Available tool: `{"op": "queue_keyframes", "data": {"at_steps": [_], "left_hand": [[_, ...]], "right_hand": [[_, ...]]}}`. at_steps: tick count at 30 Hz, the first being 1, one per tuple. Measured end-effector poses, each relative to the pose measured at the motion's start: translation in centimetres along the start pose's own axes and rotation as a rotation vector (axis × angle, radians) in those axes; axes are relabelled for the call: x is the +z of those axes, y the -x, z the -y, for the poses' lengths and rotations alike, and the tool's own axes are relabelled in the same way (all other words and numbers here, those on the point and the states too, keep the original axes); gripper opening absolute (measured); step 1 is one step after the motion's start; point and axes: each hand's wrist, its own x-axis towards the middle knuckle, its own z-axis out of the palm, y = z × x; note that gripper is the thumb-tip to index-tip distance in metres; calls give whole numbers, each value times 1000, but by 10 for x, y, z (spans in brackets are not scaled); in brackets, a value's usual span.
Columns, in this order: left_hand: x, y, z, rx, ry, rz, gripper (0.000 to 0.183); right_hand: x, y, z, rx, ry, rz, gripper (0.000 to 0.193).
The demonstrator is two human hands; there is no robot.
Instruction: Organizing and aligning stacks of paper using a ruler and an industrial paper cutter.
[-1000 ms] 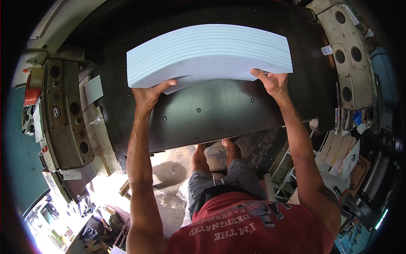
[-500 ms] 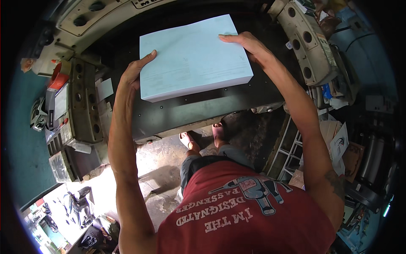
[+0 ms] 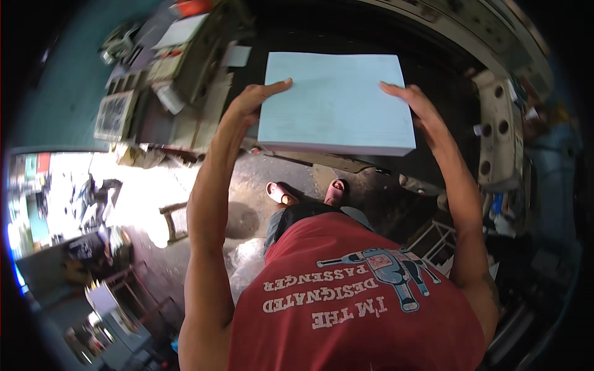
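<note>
A thick rectangular stack of pale bluish-white paper (image 3: 337,102) is held level between both hands, seen against a dark, flat-topped table (image 3: 442,77). The left hand (image 3: 253,99) grips its left side and the right hand (image 3: 417,104) its right, thumbs on top, the other fingers mostly hidden. At the right stands a beige panel with round dark holes (image 3: 499,142); below, pink open-toed slippers (image 3: 335,194) rest on the grey, stained floor (image 3: 257,176)
</note>
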Motion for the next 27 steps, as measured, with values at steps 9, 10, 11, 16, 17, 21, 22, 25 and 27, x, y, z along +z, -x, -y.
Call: {"op": "queue_keyframes", "data": {"at_steps": [9, 10, 11, 16, 17, 21, 22, 25, 27], "left_hand": [[-175, 203, 127, 79, 151, -323, 54], [-195, 227, 141, 55, 159, -386, 54], [-218, 253, 158, 28, 174, -457, 54], [-315, 387, 225, 99, 406, -687, 60], [-330, 414, 234, 89, 445, -745, 60], [-389, 518, 263, 173, 545, -947, 60], [-403, 539, 277, 230, 623, -989, 61], [-443, 599, 307, 257, 647, -1134, 60], [-460, 631, 312, 288, 673, -1196, 59]], "right_hand": [[227, 8, -10, 29, 182, 210, 75], [256, 7, -11, 84, 207, 284, 74], [299, 25, 2, 91, 189, 331, 70], [486, 21, -17, 51, 215, 652, 63], [526, 27, -15, 39, 237, 711, 63], [682, 47, -5, -41, 309, 1034, 45], [720, 65, 4, -43, 337, 1111, 46], [825, 95, 15, -27, 386, 1290, 46], [889, 97, 9, 0, 402, 1378, 46]]}}
